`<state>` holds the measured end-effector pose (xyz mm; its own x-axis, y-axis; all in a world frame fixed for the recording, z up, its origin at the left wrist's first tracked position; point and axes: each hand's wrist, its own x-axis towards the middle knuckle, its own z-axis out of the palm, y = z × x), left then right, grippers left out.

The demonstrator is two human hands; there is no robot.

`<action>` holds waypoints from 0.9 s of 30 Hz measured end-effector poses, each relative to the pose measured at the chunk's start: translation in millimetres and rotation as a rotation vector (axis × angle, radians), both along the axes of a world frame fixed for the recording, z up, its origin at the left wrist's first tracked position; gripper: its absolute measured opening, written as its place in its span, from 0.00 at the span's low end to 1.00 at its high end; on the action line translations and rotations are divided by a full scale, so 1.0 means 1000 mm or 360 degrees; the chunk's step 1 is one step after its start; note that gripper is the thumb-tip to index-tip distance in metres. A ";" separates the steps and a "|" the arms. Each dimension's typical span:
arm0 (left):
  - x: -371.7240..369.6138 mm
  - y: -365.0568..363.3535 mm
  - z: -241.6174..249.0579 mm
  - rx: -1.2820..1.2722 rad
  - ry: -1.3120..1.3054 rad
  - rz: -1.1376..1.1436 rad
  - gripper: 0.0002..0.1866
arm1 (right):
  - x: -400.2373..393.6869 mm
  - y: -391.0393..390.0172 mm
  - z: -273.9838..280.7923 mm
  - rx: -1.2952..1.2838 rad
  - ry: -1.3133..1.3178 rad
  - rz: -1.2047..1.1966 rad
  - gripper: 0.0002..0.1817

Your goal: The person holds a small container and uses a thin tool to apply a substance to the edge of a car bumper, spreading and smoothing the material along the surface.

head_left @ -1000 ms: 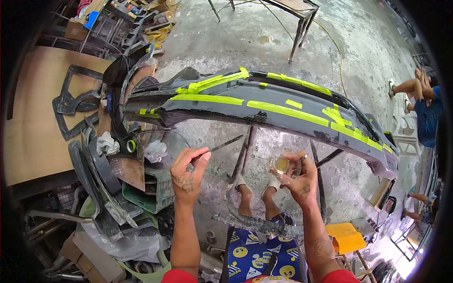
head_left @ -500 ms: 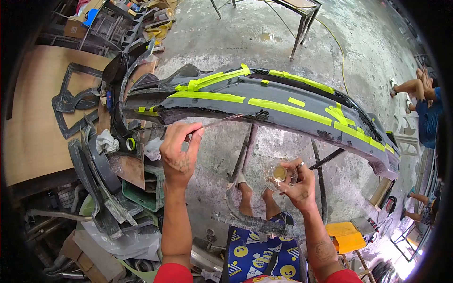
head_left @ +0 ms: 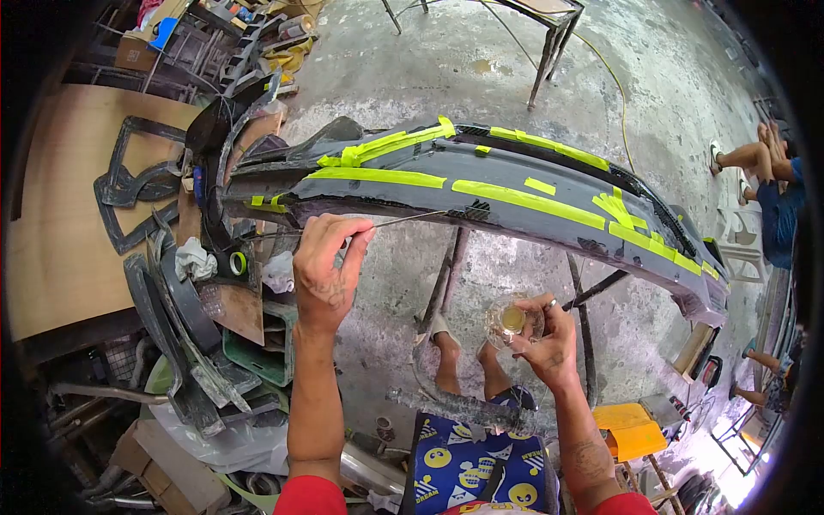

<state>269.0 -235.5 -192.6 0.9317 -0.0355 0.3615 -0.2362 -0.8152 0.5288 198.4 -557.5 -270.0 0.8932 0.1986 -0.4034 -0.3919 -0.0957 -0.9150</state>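
Observation:
A long dark grey car body panel [head_left: 515, 180] with strips of yellow-green tape [head_left: 525, 203] lies across the view. My left hand [head_left: 330, 262] is closed on a thin stick [head_left: 408, 220], whose far end is at the panel's lower edge beside a black woven-looking patch [head_left: 476, 209]. Whether the tip touches the surface is hard to tell. Below the panel, my right hand [head_left: 548, 339] holds a clear cup [head_left: 513, 320] with a yellowish content, gripped by its side between thumb and fingers.
At left are a wooden board [head_left: 69, 206], dark curved parts [head_left: 172, 335] and a green crate [head_left: 266, 348]. Dark stand legs [head_left: 584, 335] reach down below the panel. A yellow object [head_left: 629, 431] is at lower right. Other people's legs [head_left: 755, 159] show at far right.
My left hand and the stick have shifted slightly right, the tip now closer to the black patch. My right hand and the cup have moved a little right and down.

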 end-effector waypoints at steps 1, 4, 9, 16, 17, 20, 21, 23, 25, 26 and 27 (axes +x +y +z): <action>0.000 0.000 -0.001 0.0014 0.0001 -0.0006 0.07 | 0.001 0.001 0.001 0.0007 0.0017 -0.0004 0.26; 0.001 0.002 -0.002 0.0028 -0.0025 -0.0020 0.07 | 0.000 0.001 0.000 0.0023 0.0031 -0.0007 0.26; 0.000 0.005 0.000 0.0033 -0.0018 -0.0005 0.06 | 0.001 0.003 0.000 0.0016 0.0037 0.0000 0.26; -0.001 0.010 0.001 0.0063 -0.0027 0.0020 0.07 | 0.002 0.007 0.003 -0.0061 0.0007 0.0012 0.25; -0.002 0.011 0.001 0.0064 -0.0028 0.0022 0.07 | 0.002 0.008 0.003 -0.0050 -0.0006 0.0004 0.25; -0.002 0.012 0.002 0.0065 -0.0034 0.0025 0.07 | 0.002 0.009 0.003 0.0000 0.0007 -0.0013 0.25; -0.002 0.013 0.002 0.0072 -0.0029 0.0029 0.07 | 0.002 0.009 0.003 0.0000 0.0008 -0.0011 0.25; -0.002 0.014 0.002 0.0078 -0.0024 0.0035 0.07 | 0.001 0.009 0.001 -0.0135 0.0081 0.0037 0.25; -0.002 0.015 0.002 0.0073 -0.0051 0.0035 0.08 | 0.001 0.009 0.000 -0.0123 0.0085 0.0037 0.25; -0.002 0.016 0.002 0.0073 -0.0051 0.0036 0.08 | 0.001 0.010 0.000 -0.0110 0.0088 0.0035 0.25; -0.002 0.017 0.002 0.0078 -0.0056 0.0038 0.08 | 0.001 0.010 0.000 -0.0109 0.0087 0.0037 0.25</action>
